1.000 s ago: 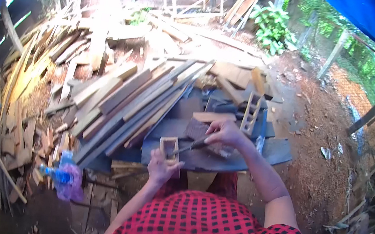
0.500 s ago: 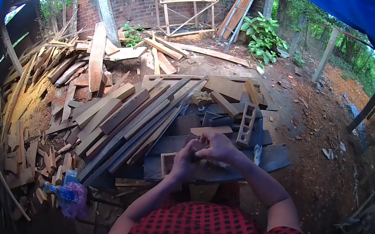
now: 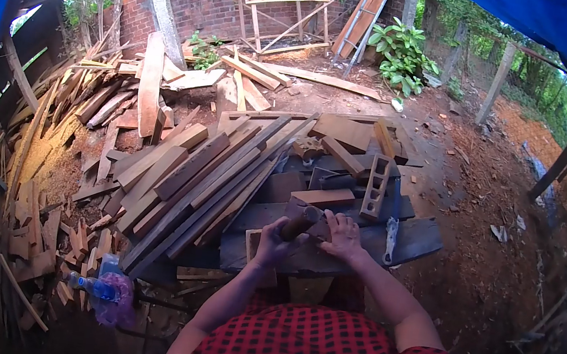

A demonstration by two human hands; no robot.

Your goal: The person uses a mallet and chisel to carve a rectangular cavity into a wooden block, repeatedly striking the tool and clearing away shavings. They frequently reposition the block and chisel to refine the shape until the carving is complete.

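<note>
My left hand [image 3: 275, 244] is wrapped round a dark, short cylindrical piece of wood [image 3: 300, 222], its round end facing up. Beside it, on the right, my right hand [image 3: 344, 237] has its fingers spread low over the dark plank bench [image 3: 399, 235]. Just beyond my hands lies a reddish wood block [image 3: 323, 197]. A wooden piece with square openings [image 3: 376, 187] lies behind my right hand, and a pale-handled tool [image 3: 390, 238] rests to the right of it.
Long planks [image 3: 203, 172] are stacked left of my hands. Wood offcuts [image 3: 33, 235] and a blue bottle [image 3: 94, 288] lie at lower left. A brick wall [image 3: 202, 11], a wooden frame [image 3: 287, 3] and a ladder [image 3: 365, 24] stand behind.
My hands have moved apart. The dark cylindrical piece now shows upright in my left hand, and my right hand has opened and moved right, uncovering the pale-handled tool more.
</note>
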